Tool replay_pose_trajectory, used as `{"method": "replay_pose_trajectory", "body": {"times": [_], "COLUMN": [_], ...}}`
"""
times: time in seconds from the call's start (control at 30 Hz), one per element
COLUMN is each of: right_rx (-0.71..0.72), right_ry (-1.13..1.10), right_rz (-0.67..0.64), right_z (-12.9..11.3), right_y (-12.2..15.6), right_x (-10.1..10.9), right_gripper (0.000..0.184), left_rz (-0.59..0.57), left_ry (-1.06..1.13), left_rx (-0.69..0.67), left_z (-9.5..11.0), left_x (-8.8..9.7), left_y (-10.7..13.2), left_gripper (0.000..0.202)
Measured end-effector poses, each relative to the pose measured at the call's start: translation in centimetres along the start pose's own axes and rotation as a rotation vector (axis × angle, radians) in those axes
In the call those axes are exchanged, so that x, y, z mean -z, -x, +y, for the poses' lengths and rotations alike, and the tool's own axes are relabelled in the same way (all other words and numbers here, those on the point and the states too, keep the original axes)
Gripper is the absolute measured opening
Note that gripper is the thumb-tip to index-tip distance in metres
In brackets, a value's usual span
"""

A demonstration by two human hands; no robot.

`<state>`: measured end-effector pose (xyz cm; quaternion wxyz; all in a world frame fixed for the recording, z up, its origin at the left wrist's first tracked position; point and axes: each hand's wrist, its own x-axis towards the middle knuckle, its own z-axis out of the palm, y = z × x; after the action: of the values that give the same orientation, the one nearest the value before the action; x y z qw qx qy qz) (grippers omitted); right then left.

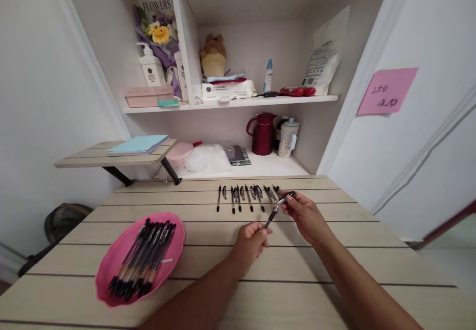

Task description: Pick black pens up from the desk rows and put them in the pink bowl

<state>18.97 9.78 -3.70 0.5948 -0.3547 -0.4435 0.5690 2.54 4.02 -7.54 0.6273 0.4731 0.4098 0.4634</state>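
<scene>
My left hand [252, 244] is closed round the barrel of a black gel pen [272, 216], its tip slanting up to the right. Pinched in the fingers of my right hand [303, 213] is a black pen cap [288, 197] with a clear part. Cap and pen tip are very close; whether they touch I cannot tell. Just beyond my hands, a row of black pens [250, 198] lies on the table, with loose caps [242, 192] between them. To the left, a pink scalloped dish [102, 275] holds a bundle of capped pens [143, 258].
The slatted wooden table [208, 290] backs onto a white shelf unit [260, 100]. A small raised stand [85, 157] bears blue paper [139, 144] at the left. A red jug [263, 134] and a pale tumbler [288, 139] stand behind the table, near a cotton-filled bag [207, 159].
</scene>
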Motion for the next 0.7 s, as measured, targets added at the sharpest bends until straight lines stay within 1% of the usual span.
{"method": "replay_pose_trajectory", "body": {"times": [0.13,0.37,0.6,0.7], "right_rx": [0.034,0.024,-0.041,-0.065], "right_ry": [0.037,0.176,0.251,0.261], "right_rz": [-0.008,-0.109,-0.184,-0.187], "right_z": [-0.4,-0.2,0.9,1.4], "right_y": [0.2,0.7,1.1,1.2], "right_x": [-0.1,-0.3,-0.8,-1.0], "right_gripper": [0.029,0.029,0.03,0.031], "left_rz": [-0.004,-0.003,0.007,0.013], "left_ry": [-0.01,-0.013,0.005,0.017], "left_rx": [-0.006,-0.004,-0.011,-0.006], "left_z": [0.2,0.3,0.3,0.2], "left_x": [-0.1,-0.1,-0.1,-0.1], "left_y": [0.1,0.2,0.2,0.1], "left_gripper": [0.03,0.029,0.029,0.032]}}
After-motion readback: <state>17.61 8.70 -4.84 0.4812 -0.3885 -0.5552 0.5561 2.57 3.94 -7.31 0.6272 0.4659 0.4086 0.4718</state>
